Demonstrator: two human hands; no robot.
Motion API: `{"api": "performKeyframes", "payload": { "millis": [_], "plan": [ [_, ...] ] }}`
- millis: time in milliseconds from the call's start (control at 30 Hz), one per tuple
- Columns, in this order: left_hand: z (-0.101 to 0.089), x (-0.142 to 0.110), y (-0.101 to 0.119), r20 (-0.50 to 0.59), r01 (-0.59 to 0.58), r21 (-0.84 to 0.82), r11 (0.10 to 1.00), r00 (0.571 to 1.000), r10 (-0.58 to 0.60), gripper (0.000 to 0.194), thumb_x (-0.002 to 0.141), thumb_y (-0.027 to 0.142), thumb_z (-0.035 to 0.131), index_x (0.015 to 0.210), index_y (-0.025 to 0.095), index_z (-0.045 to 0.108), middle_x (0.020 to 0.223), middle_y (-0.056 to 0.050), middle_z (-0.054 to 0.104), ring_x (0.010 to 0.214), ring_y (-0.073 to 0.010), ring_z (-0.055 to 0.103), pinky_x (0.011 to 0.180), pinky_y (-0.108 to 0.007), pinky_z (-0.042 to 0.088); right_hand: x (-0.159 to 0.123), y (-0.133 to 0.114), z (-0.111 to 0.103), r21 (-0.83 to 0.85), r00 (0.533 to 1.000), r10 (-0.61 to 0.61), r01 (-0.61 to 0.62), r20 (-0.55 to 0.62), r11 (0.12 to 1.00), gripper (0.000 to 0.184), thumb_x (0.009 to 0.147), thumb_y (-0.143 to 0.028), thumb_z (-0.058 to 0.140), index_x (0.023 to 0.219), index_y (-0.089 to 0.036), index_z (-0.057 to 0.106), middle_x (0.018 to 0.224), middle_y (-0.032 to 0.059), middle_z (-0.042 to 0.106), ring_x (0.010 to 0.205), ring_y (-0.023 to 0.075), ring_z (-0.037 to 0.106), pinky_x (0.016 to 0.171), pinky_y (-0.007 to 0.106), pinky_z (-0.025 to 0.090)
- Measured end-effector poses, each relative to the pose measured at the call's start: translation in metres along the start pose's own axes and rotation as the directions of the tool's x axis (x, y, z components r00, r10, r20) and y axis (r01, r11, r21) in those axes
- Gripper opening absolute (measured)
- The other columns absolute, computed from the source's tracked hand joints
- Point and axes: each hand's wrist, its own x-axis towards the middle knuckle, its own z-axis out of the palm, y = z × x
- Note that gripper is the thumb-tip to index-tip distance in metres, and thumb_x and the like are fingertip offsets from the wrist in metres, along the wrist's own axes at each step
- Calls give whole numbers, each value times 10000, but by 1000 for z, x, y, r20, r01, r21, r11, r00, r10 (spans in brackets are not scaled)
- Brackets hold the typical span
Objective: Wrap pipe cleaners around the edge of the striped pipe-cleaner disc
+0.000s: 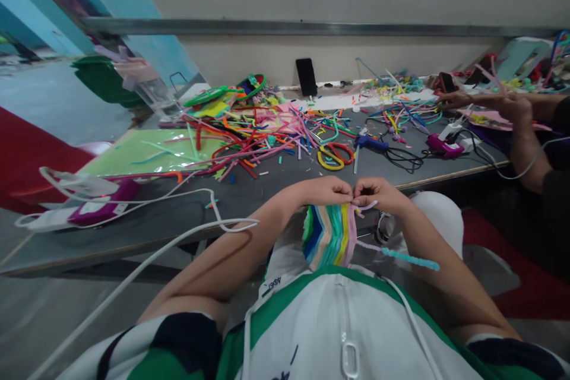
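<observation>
Both my hands meet above my lap at the top corner of a striped piece of pipe-cleaner work (329, 234), banded in green, blue, cream, teal, yellow and pink. My left hand (332, 191) is closed in a pinch on its upper edge. Fingertips almost touching the left, my right hand (380, 193) pinches a lilac pipe cleaner (367, 206) at that same corner; its end pokes out below the fingers. From the piece's right side a lilac strand with a fuzzy light-blue pipe cleaner (412, 258) sticks out over my lap. The exact grip points are hidden by the fingers.
Loose pipe cleaners (267, 130) heap on the grey table (285, 181). Scissors (336, 155) and a blue glue gun (371, 142) lie near its front edge. A white cable (178, 231) crosses by my left arm. Another person's hands (514, 108) work at the right.
</observation>
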Motion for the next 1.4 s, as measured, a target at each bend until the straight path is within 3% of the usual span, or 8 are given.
{"api": "performKeyframes", "payload": {
  "millis": [233, 600, 867, 1000, 1167, 1300, 1400],
  "plan": [
    [0, -1, 4, -10, 42, 39, 998, 999, -41, 297, 807, 391, 491, 780, 117, 602, 644, 31, 481, 602, -93, 412, 553, -204, 303, 0, 0, 0, -22, 1000, 11, -12, -10, 1000, 271, 640, -347, 761, 680, -137, 594, 609, -34, 548, 565, 92, 473, 545, 221, 357],
    [4, -3, 2, -69, 75, -71, 995, 994, -80, 275, 739, 374, 598, 789, 110, 660, 658, 12, 563, 619, -102, 461, 555, -204, 324, 0, 2, -1, -20, 1000, 12, -12, -19, 1000, 268, 647, -349, 759, 680, -137, 599, 603, -34, 557, 556, 87, 488, 529, 209, 372],
    [5, -9, 5, -188, 71, -192, 979, 976, -108, 274, 726, 360, 616, 796, 101, 671, 653, 4, 583, 610, -103, 484, 559, -203, 355, -1, 4, 4, 178, 991, 133, -129, -13, 976, 212, 670, -323, 719, 692, -144, 606, 552, -26, 602, 445, 94, 537, 443, 203, 427],
    [6, -11, 7, -240, 37, -231, 972, 966, -94, 261, 738, 343, 611, 796, 92, 658, 661, -1, 587, 619, -103, 493, 571, -204, 367, 1, 13, 7, 308, 978, 201, -205, 45, 929, 162, 608, -231, 725, 671, -132, 614, 541, -18, 609, 384, 56, 457, 380, 168, 342],
    [7, -16, 10, -289, -22, -157, 987, 957, -25, 257, 771, 338, 596, 792, 91, 662, 710, -23, 604, 665, -113, 515, 605, -206, 385, 6, 27, 10, 527, 945, 284, -328, 165, 784, 178, 537, -188, 703, 654, -134, 580, 500, -38, 561, 348, 24, 327, 346, 153, 224],
    [5, -18, 9, -303, -62, -115, 991, 953, 25, 278, 782, 367, 596, 794, 99, 668, 744, -40, 628, 701, -125, 544, 634, -210, 404, 9, 33, 15, 570, 921, 282, -388, 268, 724, 158, 550, -190, 672, 677, -146, 587, 483, -46, 518, 370, 44, 333, 370, 175, 261],
    [4, -19, 8, -299, -77, -105, 991, 953, 42, 284, 787, 376, 594, 804, 105, 679, 766, -47, 642, 722, -132, 562, 661, -213, 415, 8, 33, 20, 572, 919, 276, -392, 282, 721, 134, 566, -205, 649, 672, -159, 581, 496, -40, 518, 386, 60, 350, 392, 195, 296]
  ]
}}
